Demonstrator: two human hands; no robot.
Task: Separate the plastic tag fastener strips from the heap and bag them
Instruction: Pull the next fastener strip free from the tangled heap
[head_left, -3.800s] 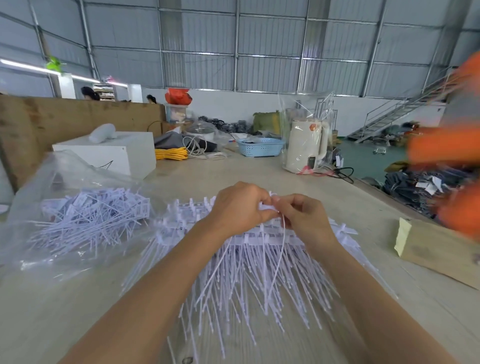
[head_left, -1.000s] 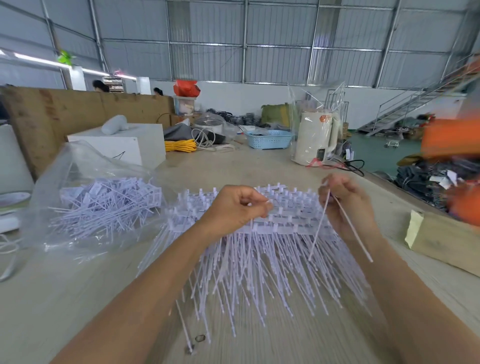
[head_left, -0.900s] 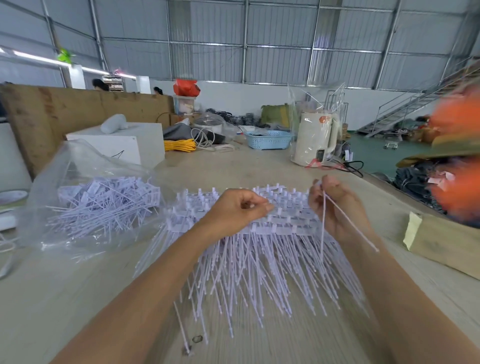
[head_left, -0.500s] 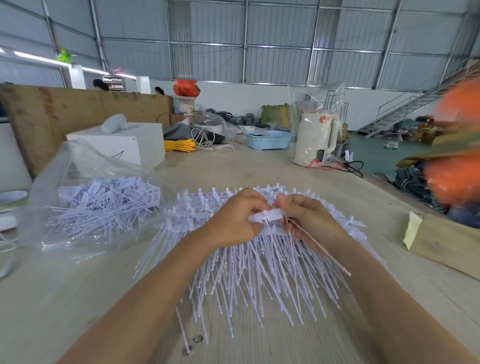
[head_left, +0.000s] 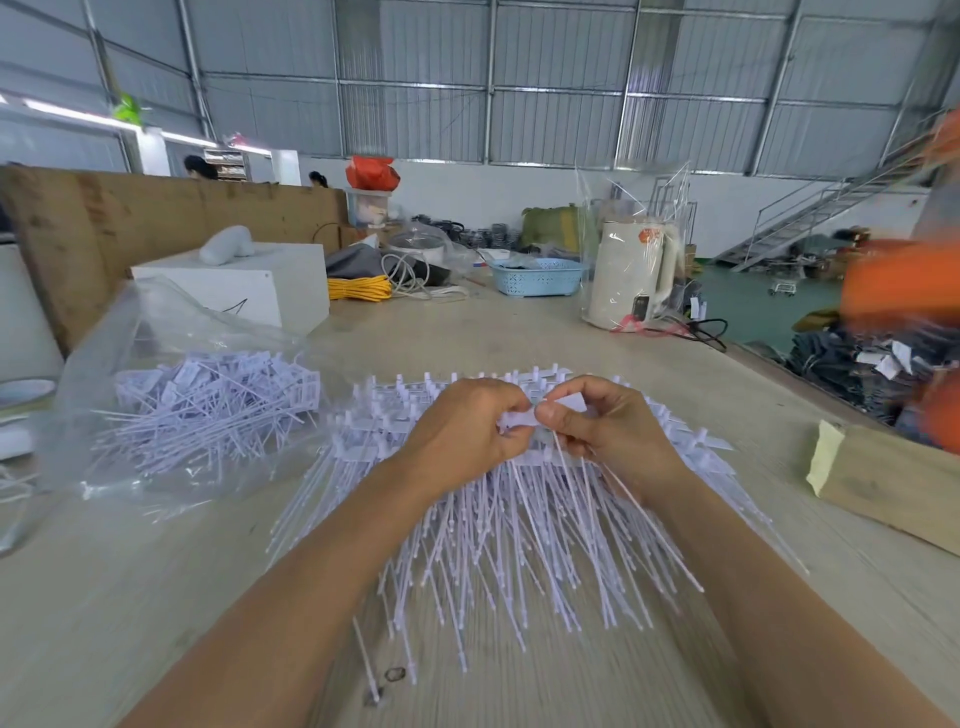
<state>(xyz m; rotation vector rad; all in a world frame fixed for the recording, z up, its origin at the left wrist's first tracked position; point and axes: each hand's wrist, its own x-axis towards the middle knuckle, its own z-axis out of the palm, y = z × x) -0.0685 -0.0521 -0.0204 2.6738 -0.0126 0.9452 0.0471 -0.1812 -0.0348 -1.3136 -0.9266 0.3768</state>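
Pinching one strip (head_left: 521, 419) between both grips, left hand (head_left: 462, 434) and right hand (head_left: 602, 431); tail trails near-right; bag (head_left: 171, 332) lies far-left

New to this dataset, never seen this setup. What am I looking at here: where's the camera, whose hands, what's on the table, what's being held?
There is no robot here. A person wears a wide-angle camera on the head, so the single picture looks forward and down along both forearms.

The left hand and right hand meet over a heap of white plastic tag fastener strips fanned out on the table. The fingers of both hands pinch one strip's flat white tab between them, apparently pulling it free.

To the left lies a clear plastic bag that already holds separated strips. Further back stand a white box, a blue basket and a white kettle wrapped in plastic. The orange blur at the right edge is too smeared to identify.
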